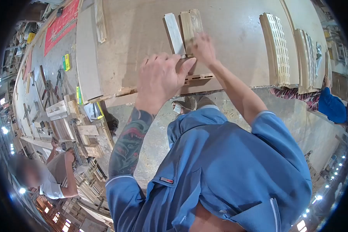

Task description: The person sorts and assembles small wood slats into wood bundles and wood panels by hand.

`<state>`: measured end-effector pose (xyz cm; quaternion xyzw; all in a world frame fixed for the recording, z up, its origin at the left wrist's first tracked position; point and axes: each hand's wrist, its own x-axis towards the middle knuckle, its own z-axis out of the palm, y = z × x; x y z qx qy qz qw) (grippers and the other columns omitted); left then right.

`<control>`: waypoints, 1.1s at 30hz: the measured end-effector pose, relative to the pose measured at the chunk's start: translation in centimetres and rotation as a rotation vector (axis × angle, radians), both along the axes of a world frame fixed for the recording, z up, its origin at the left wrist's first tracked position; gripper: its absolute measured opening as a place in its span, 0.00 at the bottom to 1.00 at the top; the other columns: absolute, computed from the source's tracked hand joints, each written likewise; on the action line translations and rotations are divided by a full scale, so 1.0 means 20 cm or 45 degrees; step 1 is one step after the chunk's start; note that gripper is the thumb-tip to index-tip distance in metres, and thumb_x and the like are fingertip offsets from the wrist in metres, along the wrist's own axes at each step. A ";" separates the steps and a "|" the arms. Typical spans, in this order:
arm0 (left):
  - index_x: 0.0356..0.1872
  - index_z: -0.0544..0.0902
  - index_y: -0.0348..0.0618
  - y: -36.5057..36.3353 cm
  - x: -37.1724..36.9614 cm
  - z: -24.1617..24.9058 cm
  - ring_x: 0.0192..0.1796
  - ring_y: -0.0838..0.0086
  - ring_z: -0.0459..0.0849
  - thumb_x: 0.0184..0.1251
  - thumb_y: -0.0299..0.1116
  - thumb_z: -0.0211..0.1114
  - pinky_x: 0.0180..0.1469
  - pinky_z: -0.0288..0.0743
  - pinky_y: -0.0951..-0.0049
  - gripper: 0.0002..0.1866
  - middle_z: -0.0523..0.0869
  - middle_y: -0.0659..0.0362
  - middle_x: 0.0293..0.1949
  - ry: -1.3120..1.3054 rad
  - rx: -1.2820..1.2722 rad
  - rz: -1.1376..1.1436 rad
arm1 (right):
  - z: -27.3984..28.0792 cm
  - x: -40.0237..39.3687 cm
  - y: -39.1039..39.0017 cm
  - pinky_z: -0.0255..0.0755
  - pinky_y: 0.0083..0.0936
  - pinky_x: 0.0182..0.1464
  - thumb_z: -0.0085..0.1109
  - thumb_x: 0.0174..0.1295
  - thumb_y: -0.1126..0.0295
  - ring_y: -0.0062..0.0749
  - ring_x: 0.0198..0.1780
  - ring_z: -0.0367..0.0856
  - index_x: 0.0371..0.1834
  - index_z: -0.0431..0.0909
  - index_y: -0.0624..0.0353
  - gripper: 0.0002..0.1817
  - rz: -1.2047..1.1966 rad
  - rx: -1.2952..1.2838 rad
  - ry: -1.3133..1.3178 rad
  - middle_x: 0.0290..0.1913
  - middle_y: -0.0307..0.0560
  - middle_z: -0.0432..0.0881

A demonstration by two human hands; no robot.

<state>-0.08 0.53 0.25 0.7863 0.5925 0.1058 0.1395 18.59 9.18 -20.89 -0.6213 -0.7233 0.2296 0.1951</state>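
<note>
Left hand (158, 79) curled, pressing slotted wood strip (199, 77) at worktop (236, 42) near edge. Right hand (203, 48) flat, fingers spread on upright plank (191, 25) beside pale plank (174, 34). Step looks like aligning pieces; next needs firm, square seating.

A woodworking shop: a large plywood workbench (228, 46) carries slotted timber pieces (276, 48), offcuts and wooden blocks (81, 131) crowd nearby tables, and another worker (54, 174) bends over stacked wood under bright ceiling lights.
</note>
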 end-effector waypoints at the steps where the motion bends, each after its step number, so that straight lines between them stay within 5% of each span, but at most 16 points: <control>1: 0.41 0.90 0.46 -0.01 0.00 0.01 0.41 0.54 0.86 0.74 0.58 0.55 0.42 0.78 0.57 0.26 0.88 0.52 0.37 0.008 -0.004 -0.006 | -0.01 -0.04 0.08 0.63 0.63 0.64 0.63 0.60 0.60 0.69 0.67 0.69 0.62 0.74 0.59 0.28 -0.295 0.162 -0.124 0.66 0.64 0.72; 2: 0.41 0.89 0.46 -0.01 0.01 0.01 0.42 0.54 0.86 0.74 0.59 0.55 0.42 0.79 0.57 0.27 0.88 0.52 0.38 -0.006 -0.017 0.015 | -0.04 -0.07 0.09 0.63 0.63 0.64 0.63 0.60 0.60 0.69 0.67 0.69 0.62 0.74 0.59 0.28 -0.304 0.160 -0.116 0.66 0.64 0.72; 4: 0.41 0.89 0.46 0.01 0.01 0.02 0.42 0.54 0.86 0.73 0.60 0.55 0.43 0.79 0.57 0.27 0.88 0.52 0.39 -0.010 -0.028 0.020 | -0.13 -0.16 0.09 0.42 0.64 0.76 0.55 0.67 0.46 0.70 0.78 0.48 0.74 0.63 0.56 0.37 -0.385 -0.005 -0.419 0.79 0.62 0.52; 9: 0.43 0.90 0.45 -0.01 0.00 0.02 0.46 0.53 0.87 0.72 0.64 0.55 0.46 0.80 0.57 0.30 0.89 0.50 0.43 -0.004 -0.065 0.031 | -0.19 -0.27 -0.07 0.39 0.66 0.77 0.55 0.67 0.52 0.71 0.79 0.48 0.74 0.61 0.64 0.37 -0.273 0.153 -0.444 0.77 0.66 0.56; 17: 0.43 0.89 0.44 -0.03 -0.01 -0.01 0.45 0.51 0.87 0.70 0.68 0.51 0.46 0.80 0.56 0.35 0.89 0.48 0.38 -0.021 -0.070 0.009 | -0.16 -0.15 -0.33 0.38 0.71 0.75 0.53 0.69 0.55 0.72 0.77 0.51 0.77 0.60 0.49 0.34 -0.382 0.053 -0.426 0.76 0.69 0.57; 22: 0.43 0.89 0.44 -0.01 -0.02 -0.04 0.43 0.50 0.88 0.68 0.72 0.49 0.46 0.80 0.55 0.38 0.89 0.47 0.36 -0.056 -0.085 0.023 | -0.04 -0.19 -0.36 0.51 0.66 0.72 0.60 0.63 0.63 0.72 0.74 0.58 0.78 0.54 0.51 0.40 -0.604 -0.255 -0.245 0.73 0.73 0.63; 25: 0.43 0.90 0.45 -0.01 -0.03 -0.04 0.42 0.50 0.88 0.68 0.72 0.48 0.46 0.80 0.54 0.39 0.89 0.46 0.34 -0.083 -0.104 0.045 | 0.00 -0.15 -0.33 0.64 0.54 0.68 0.63 0.58 0.67 0.61 0.69 0.71 0.73 0.62 0.54 0.37 -0.575 -0.264 -0.258 0.68 0.67 0.72; 27: 0.42 0.90 0.46 0.00 -0.04 -0.05 0.42 0.50 0.88 0.68 0.73 0.48 0.46 0.80 0.54 0.39 0.89 0.46 0.33 -0.083 -0.098 0.038 | 0.04 -0.07 -0.28 0.76 0.42 0.57 0.64 0.58 0.65 0.51 0.57 0.84 0.60 0.76 0.57 0.25 -0.599 -0.324 -0.044 0.56 0.60 0.83; 28: 0.42 0.90 0.47 0.00 -0.04 -0.07 0.42 0.50 0.88 0.68 0.74 0.46 0.47 0.79 0.54 0.39 0.89 0.46 0.32 -0.091 -0.052 0.041 | 0.01 0.02 -0.25 0.80 0.34 0.46 0.63 0.63 0.60 0.47 0.46 0.87 0.45 0.81 0.60 0.16 -0.440 -0.376 -0.020 0.41 0.55 0.87; 29: 0.42 0.90 0.47 -0.01 -0.04 -0.07 0.42 0.50 0.88 0.68 0.74 0.46 0.47 0.79 0.54 0.39 0.89 0.46 0.32 -0.093 -0.056 0.057 | 0.02 0.06 -0.26 0.80 0.34 0.46 0.63 0.63 0.60 0.47 0.46 0.87 0.45 0.81 0.60 0.16 -0.425 -0.380 -0.025 0.41 0.55 0.87; 31: 0.39 0.90 0.45 -0.01 -0.04 -0.05 0.41 0.51 0.88 0.69 0.74 0.44 0.46 0.79 0.54 0.41 0.88 0.47 0.31 -0.193 -0.077 0.060 | 0.12 0.10 -0.29 0.82 0.30 0.44 0.62 0.67 0.55 0.41 0.44 0.88 0.43 0.82 0.63 0.19 -0.374 -0.183 0.517 0.39 0.52 0.88; 32: 0.39 0.90 0.45 0.00 -0.06 -0.05 0.41 0.51 0.88 0.69 0.74 0.44 0.46 0.79 0.54 0.41 0.88 0.47 0.31 -0.196 -0.081 0.073 | 0.17 0.10 -0.38 0.80 0.28 0.46 0.61 0.69 0.54 0.32 0.45 0.86 0.49 0.81 0.65 0.21 -0.273 -0.181 0.825 0.42 0.48 0.88; 33: 0.38 0.89 0.43 0.02 -0.07 -0.05 0.40 0.51 0.87 0.69 0.74 0.43 0.45 0.78 0.53 0.42 0.87 0.47 0.30 -0.250 -0.127 0.035 | 0.19 0.08 -0.43 0.80 0.28 0.46 0.61 0.69 0.54 0.32 0.45 0.86 0.49 0.81 0.65 0.21 -0.264 -0.187 0.823 0.42 0.48 0.88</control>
